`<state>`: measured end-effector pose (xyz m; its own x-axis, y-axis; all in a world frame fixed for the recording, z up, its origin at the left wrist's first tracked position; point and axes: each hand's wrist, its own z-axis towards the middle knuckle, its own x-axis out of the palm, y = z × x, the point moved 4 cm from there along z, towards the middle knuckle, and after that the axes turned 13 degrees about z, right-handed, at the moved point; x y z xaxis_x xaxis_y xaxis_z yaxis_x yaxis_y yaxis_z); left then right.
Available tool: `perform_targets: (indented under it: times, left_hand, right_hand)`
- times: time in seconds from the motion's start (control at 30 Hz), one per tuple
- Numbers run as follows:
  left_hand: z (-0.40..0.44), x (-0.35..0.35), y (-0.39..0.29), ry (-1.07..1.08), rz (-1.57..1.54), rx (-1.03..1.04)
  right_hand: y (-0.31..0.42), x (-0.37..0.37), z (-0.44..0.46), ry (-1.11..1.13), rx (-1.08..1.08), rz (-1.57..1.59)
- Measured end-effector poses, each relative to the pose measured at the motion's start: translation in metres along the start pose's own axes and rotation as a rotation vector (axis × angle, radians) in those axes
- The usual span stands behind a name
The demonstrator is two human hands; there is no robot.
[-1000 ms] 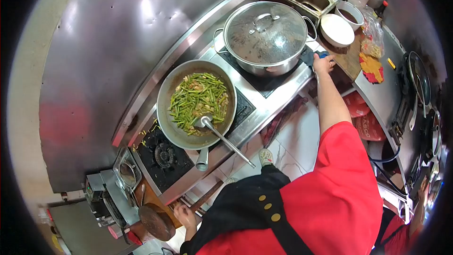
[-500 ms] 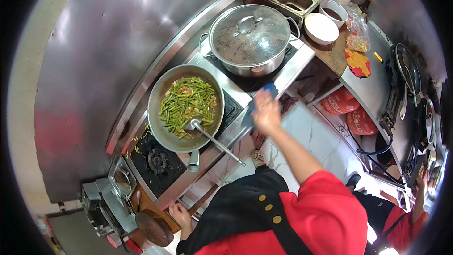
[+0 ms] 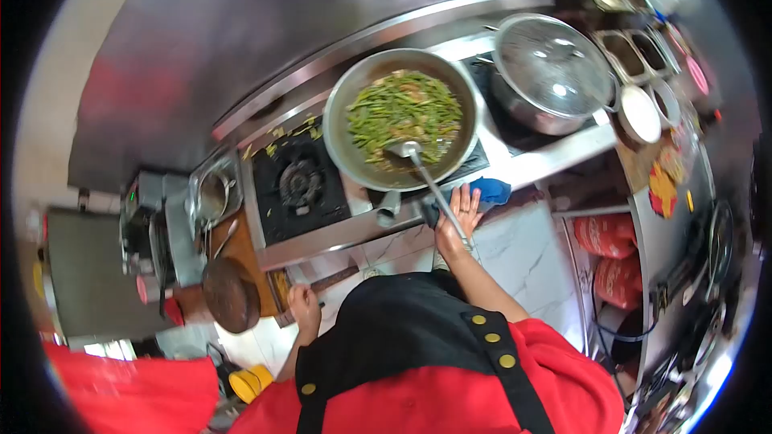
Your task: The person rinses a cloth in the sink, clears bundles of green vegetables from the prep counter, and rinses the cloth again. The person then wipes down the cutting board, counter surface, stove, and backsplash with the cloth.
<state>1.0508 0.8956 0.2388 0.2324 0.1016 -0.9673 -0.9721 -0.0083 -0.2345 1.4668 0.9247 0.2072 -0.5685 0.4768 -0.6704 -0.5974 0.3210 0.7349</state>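
Our crumpled blue cloth (image 3: 492,190) stretches left to right under our right hand (image 3: 461,209), fingers spread; our left hand (image 3: 303,305), we can't tell.

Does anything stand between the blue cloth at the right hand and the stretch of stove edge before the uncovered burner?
Yes: the pan handle juts out over the stove's front edge, between the blue cloth and that stretch. The ladle handle also slants across the right hand in this view; whether they touch is unclear.
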Motion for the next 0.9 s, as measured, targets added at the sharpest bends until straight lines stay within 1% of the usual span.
perform_targets:
  times: [0.03, 0.07, 0.1, 0.13, 0.17, 0.2, 0.27, 0.3, 0.33, 0.37, 0.4, 0.43, 0.47, 0.5, 0.53, 0.57, 0.63, 0.67, 0.7, 0.77, 0.83, 0.87, 0.9]
  left_hand:
    - [0.003, 0.001, 0.005, -0.022, 0.005, 0.025]
    - [0.009, -0.003, 0.001, -0.020, 0.024, 0.007]
    - [0.012, -0.004, 0.004, -0.072, 0.017, -0.001]
    - [0.017, -0.008, 0.004, -0.083, -0.008, -0.029]
    - [0.022, -0.013, 0.004, -0.094, -0.037, -0.051]
    - [0.025, -0.013, 0.009, -0.110, -0.040, -0.077]
    - [0.032, -0.019, 0.021, -0.221, -0.065, -0.061]
    - [0.038, -0.024, 0.026, -0.232, -0.067, -0.081]
    - [0.041, -0.031, 0.033, -0.251, -0.084, -0.089]
    - [0.046, -0.039, 0.040, -0.267, -0.100, -0.093]
    - [0.051, -0.048, 0.048, -0.314, -0.041, -0.090]
    - [0.057, -0.052, 0.061, -0.311, -0.046, -0.097]
    - [0.064, -0.058, 0.079, -0.358, -0.016, -0.110]
    - [0.071, -0.063, 0.097, -0.406, 0.012, -0.121]
    - [0.078, -0.068, 0.115, -0.397, 0.049, -0.136]
    - [0.086, -0.072, 0.132, -0.397, 0.037, -0.127]
    - [0.099, -0.083, 0.163, -0.443, 0.181, -0.184]
    - [0.104, -0.083, 0.180, -0.411, 0.177, -0.192]
    - [0.110, -0.081, 0.194, -0.409, 0.162, -0.179]
    - [0.116, -0.073, 0.220, -0.369, 0.136, -0.178]
    - [0.117, -0.065, 0.232, -0.332, 0.082, -0.178]
    - [0.118, -0.067, 0.230, -0.292, 0.080, -0.223]
    - [0.119, -0.068, 0.227, -0.253, 0.079, -0.270]
  right_hand:
    - [0.012, 0.004, -0.012, 0.096, -0.063, -0.002]
    - [0.010, 0.008, -0.021, 0.150, -0.220, 0.088]
    - [0.006, 0.011, -0.028, 0.201, -0.372, 0.177]
    - [0.017, 0.002, -0.036, 0.141, -0.455, 0.266]
    - [0.022, -0.001, -0.044, 0.263, -0.384, 0.335]
    - [0.016, 0.006, -0.057, 0.312, -0.327, 0.444]
    - [0.014, 0.014, -0.080, 0.558, 0.022, 0.732]
    - [0.021, 0.020, -0.084, 0.661, 0.218, 0.854]
    - [0.029, 0.021, -0.079, 0.677, 0.208, 0.845]
    - [0.032, 0.026, -0.080, 0.823, 0.508, 0.959]
    - [0.040, 0.029, -0.085, 0.953, 0.825, 1.056]
    - [0.032, 0.041, -0.089, 0.954, 0.827, 1.047]
    - [0.020, 0.059, -0.103, 1.131, 0.858, 0.975]
    - [0.031, 0.068, -0.111, 1.302, 0.883, 0.899]
    - [0.040, 0.071, -0.116, 1.247, 0.996, 0.964]
    - [0.052, 0.079, -0.114, 1.231, 0.994, 0.965]
    - [0.070, 0.092, -0.110, 1.205, 0.894, 0.812]
    - [0.063, 0.110, -0.110, 1.203, 0.826, 0.786]
    - [0.083, 0.116, -0.103, 1.182, 0.827, 0.788]
    - [0.162, 0.114, -0.062, 1.189, 0.339, 0.859]
    - [0.243, 0.103, -0.020, 0.947, 0.359, 0.782]
    - [0.256, 0.117, 0.008, 0.964, 0.373, 0.766]
    - [0.277, 0.133, 0.034, 0.762, 0.256, 0.966]
